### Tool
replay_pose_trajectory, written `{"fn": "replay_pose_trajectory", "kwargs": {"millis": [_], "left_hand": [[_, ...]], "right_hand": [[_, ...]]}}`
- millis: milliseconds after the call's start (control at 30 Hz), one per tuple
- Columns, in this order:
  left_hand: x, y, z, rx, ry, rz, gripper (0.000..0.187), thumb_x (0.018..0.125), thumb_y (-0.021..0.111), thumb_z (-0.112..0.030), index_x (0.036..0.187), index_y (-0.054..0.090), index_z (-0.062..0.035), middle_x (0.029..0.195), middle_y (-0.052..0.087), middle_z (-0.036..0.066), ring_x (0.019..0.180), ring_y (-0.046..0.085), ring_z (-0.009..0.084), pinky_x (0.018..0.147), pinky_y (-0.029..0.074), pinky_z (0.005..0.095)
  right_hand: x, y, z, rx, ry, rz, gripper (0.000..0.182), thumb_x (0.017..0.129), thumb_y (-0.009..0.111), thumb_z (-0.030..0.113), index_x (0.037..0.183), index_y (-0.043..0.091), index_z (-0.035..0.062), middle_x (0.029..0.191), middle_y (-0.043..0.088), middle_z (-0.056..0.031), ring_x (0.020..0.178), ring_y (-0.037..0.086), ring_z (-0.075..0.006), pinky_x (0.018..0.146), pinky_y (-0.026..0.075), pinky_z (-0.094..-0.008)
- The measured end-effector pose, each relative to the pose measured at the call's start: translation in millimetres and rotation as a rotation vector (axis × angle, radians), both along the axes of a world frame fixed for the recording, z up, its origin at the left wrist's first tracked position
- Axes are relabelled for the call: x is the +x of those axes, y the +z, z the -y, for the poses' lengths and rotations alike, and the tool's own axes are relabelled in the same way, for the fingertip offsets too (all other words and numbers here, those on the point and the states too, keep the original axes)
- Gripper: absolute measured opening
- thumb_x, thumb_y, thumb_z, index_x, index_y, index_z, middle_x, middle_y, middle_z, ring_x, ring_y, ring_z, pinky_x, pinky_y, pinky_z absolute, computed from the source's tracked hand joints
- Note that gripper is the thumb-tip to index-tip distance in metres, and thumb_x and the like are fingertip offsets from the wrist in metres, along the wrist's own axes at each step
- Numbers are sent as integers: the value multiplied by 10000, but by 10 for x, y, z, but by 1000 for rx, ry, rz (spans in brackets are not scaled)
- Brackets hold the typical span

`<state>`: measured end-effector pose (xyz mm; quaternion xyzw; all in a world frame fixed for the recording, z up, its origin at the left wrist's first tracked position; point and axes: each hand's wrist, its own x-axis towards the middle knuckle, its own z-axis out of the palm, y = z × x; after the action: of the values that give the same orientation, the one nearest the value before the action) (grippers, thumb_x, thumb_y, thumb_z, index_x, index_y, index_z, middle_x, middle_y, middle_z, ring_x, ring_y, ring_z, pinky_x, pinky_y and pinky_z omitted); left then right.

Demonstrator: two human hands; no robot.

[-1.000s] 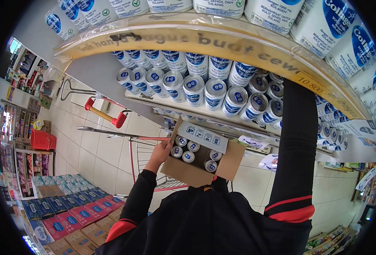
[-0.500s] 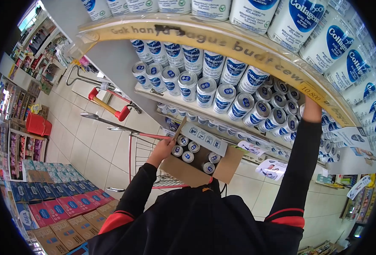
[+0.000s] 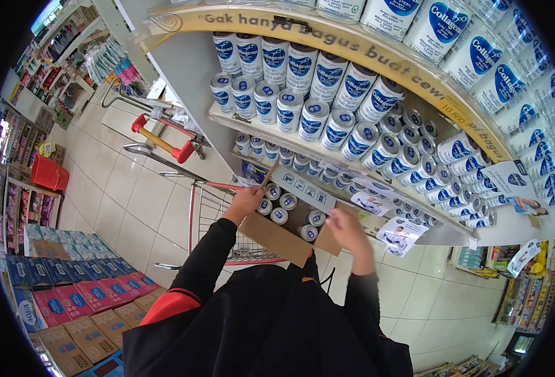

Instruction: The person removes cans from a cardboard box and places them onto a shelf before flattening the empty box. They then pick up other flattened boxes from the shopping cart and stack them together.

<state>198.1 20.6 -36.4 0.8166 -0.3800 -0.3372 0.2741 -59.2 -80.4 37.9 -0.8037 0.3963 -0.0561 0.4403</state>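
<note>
An open cardboard box (image 3: 276,237) stands in front of my body, partly over the shopping cart, with several white drink cans (image 3: 279,216) upright inside. My left hand (image 3: 246,203) is closed on the box's left side, by a raised flap. At the box's right side is my right hand (image 3: 351,237), close to the right flap. It is smeared by motion, and I cannot make out whether its fingers touch the flap or hold anything. Beyond the box, rows of white and blue Collagena cans (image 3: 313,119) line the shelf.
A shopping cart (image 3: 205,217) stands at the left, beside the box. A yellow shelf strip (image 3: 378,53) curves above the cans, and printed cards (image 3: 402,237) hang from the shelf edge. Stacked cartons (image 3: 80,295) sit at lower left, near a red basket (image 3: 49,173).
My right hand has come back from among the shelf cans at the right to the right side of the box. My left hand still holds the box. The view has shifted slightly.
</note>
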Motion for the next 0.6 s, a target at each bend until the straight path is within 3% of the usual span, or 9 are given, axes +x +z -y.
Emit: {"fn": "replay_pose_trajectory", "kwargs": {"millis": [67,133,267,367,433,467,533,600], "left_hand": [[-23,20,1,-13,1,11,374,783,401,-343,933,549,-34,811,549,229,811,515,361,717,393,387],[-16,19,4,-13,3,21,365,782,401,-342,933,552,-47,809,553,220,809,517,357,711,396,390],[-21,76,-10,19,11,-1,356,780,402,-339,925,558,-53,804,556,213,800,519,358,703,400,392],[-26,51,-8,4,6,17,350,777,406,-334,912,562,-52,798,557,210,787,522,356,695,403,393],[-13,-6,9,-38,3,37,343,776,409,-329,894,567,-48,791,558,209,782,523,355,690,403,392],[-11,-30,8,-38,-1,36,343,776,409,-329,894,567,-48,791,558,209,782,523,355,690,403,392],[-5,-6,-15,-69,14,2,338,777,410,-323,891,564,-45,789,556,211,785,521,357,687,401,392],[-11,32,-29,-58,26,-16,340,778,410,-323,900,561,-44,789,556,212,787,519,358,688,401,392]], "right_hand": [[128,-441,-85,32,5,-49,249,756,493,117,986,483,20,931,535,-172,795,545,-284,689,434,-349],[224,-674,-181,-289,61,-261,244,742,468,70,979,474,10,928,528,-179,834,529,-297,699,433,-363],[286,-902,-242,-278,18,-367,295,738,459,83,1023,443,11,976,496,-200,895,502,-321,711,433,-392],[348,-1022,-358,-365,-60,-414,385,768,460,182,1113,366,38,1106,399,-221,898,495,-355,717,433,-406],[440,-949,-438,-197,-82,-564,463,797,436,284,1165,286,45,1187,286,-263,975,442,-386,749,416,-428],[433,-1039,-478,-197,-86,-565,463,797,436,284,1165,286,45,1187,286,-263,975,442,-386,749,416,-428],[463,-1164,-570,-475,-92,-559,511,813,399,331,1193,224,38,1207,225,-289,1003,421,-400,746,428,-420],[550,-1116,-553,-362,-124,-586,515,805,419,325,1185,236,29,1207,222,-292,996,425,-402,735,436,-415]]}}
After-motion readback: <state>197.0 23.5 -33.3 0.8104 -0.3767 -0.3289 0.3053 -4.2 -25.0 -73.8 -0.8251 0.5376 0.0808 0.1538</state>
